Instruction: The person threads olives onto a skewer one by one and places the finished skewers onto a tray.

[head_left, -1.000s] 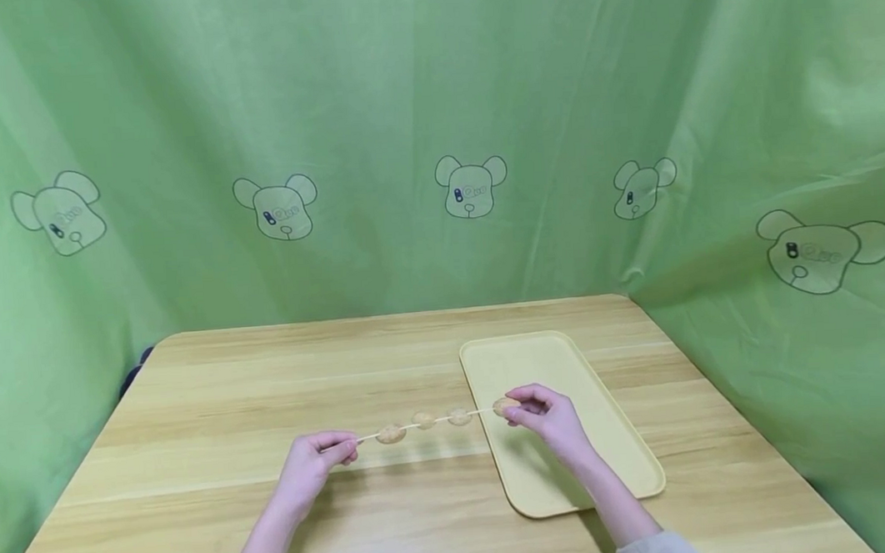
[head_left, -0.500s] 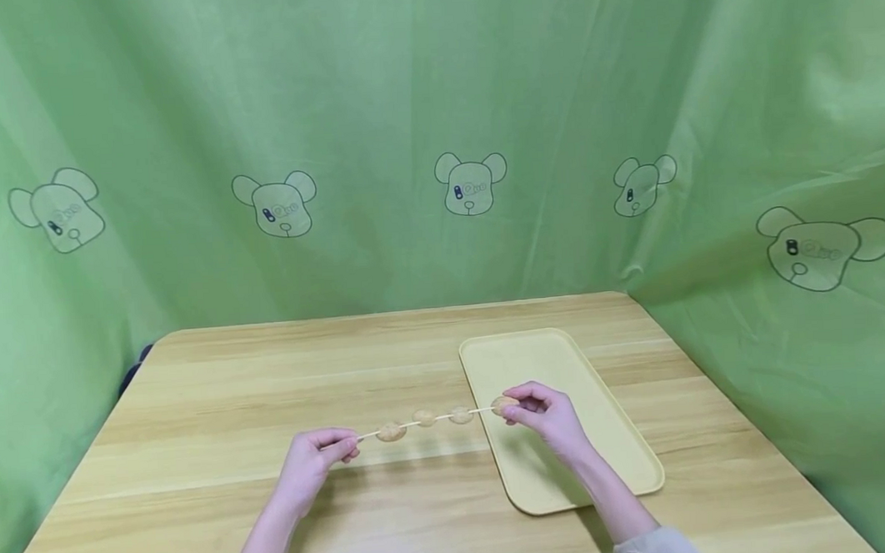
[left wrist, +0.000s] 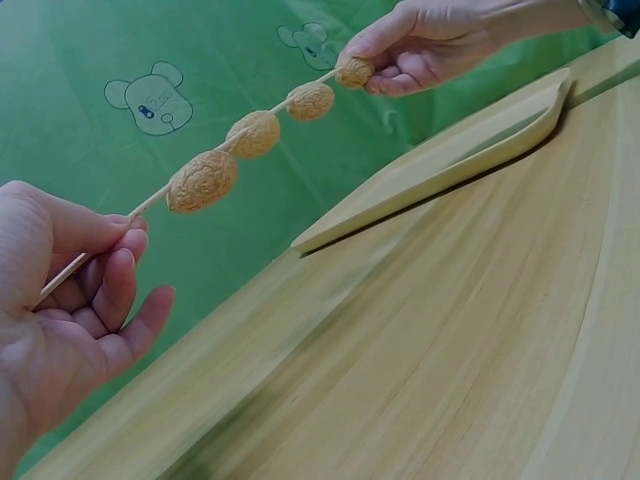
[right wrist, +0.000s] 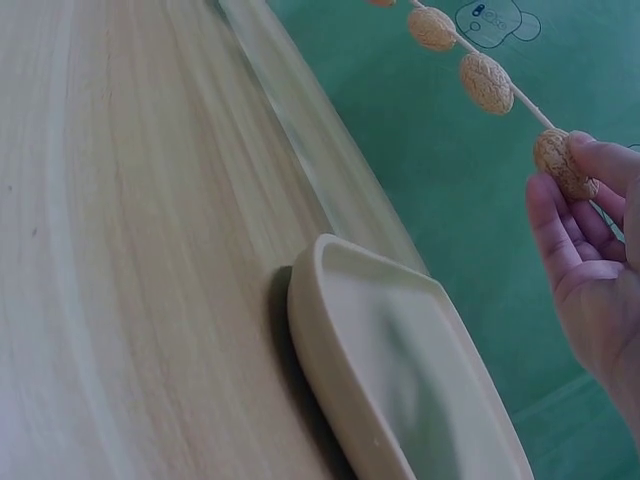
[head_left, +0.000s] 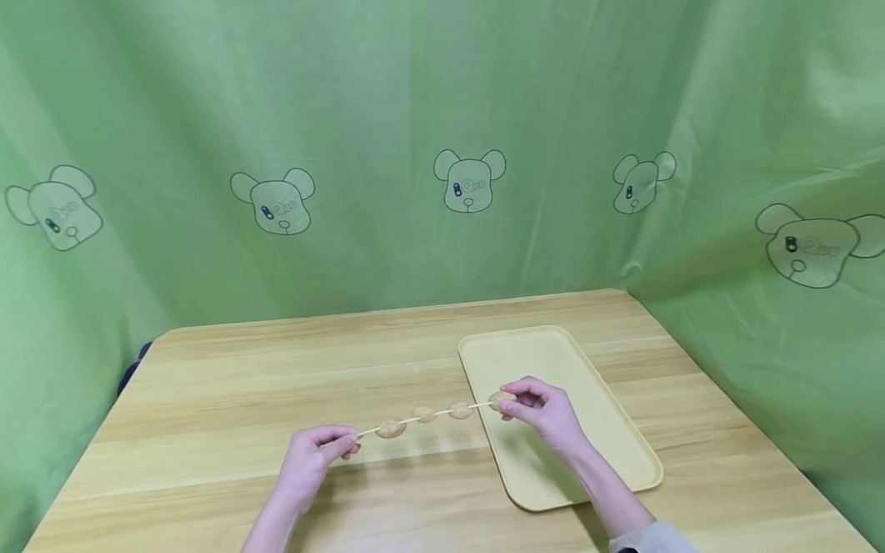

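Above the table, a thin wooden skewer (left wrist: 153, 201) stretches between the two hands, with several wrinkled tan oval balls (left wrist: 203, 182) threaded along it, spaced apart. The left hand (head_left: 313, 465) pinches the skewer near its left end between thumb and forefinger; the end of the stick passes behind the thumb into the palm. At the other end, the right hand (head_left: 546, 415) pinches the last wrinkled ball (right wrist: 562, 165) between thumb and fingers, over the left side of the tray. No skewer tip shows beyond this ball.
A pale yellow rectangular tray (head_left: 596, 423) lies on the right half of the wooden table (head_left: 267, 369), below the right hand. A green curtain (head_left: 366, 105) with printed bear heads surrounds the table's back and sides.
The right hand and its ball have shifted slightly left, a little closer to the neighbouring ball. The left hand holds the skewer almost still.
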`<state>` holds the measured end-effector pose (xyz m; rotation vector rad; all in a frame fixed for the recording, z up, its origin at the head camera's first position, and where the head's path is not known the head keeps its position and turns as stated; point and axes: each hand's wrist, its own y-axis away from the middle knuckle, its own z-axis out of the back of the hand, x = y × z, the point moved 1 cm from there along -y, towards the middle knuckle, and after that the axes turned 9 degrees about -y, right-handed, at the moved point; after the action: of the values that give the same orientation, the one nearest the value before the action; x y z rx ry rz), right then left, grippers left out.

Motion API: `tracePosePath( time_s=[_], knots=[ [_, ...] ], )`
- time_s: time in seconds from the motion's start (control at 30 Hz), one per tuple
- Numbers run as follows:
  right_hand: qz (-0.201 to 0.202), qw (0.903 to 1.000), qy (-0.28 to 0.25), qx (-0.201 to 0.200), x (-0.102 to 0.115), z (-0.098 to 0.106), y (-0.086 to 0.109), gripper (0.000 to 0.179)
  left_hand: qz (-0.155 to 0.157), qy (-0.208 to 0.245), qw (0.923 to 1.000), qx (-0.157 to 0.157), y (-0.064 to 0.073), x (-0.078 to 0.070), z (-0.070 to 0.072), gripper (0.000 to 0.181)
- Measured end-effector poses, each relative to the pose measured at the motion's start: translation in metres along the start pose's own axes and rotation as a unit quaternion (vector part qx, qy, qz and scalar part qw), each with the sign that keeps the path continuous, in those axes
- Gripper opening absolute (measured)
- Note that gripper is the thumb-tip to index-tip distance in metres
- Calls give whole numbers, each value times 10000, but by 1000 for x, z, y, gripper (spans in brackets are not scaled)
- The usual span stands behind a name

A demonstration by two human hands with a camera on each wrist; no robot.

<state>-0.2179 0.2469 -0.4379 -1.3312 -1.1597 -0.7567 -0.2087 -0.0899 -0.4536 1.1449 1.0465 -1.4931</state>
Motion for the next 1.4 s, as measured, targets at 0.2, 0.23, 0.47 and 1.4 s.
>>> tracePosePath(
  time_s=[0.2, 0.23, 0.47, 1.4],
  knots=[
    [68, 9999, -30, 80, 1, -1, 0, 30, -70, 66, 9999, 56, 0, 0, 0, 20],
    [75, 9999, -19, 87, 1, -1, 0, 30, -91, 73, 9999, 73, 0, 0, 0, 21],
    [105, 9999, 6, 121, 2, -2, 2, 29, -261, 128, 9994, 165, 0, 0, -1, 21],
    [231, 9997, 46, 81, 4, -12, 4, 29, -498, -36, 9988, -4, 6, -7, 0, 18]
  ],
)
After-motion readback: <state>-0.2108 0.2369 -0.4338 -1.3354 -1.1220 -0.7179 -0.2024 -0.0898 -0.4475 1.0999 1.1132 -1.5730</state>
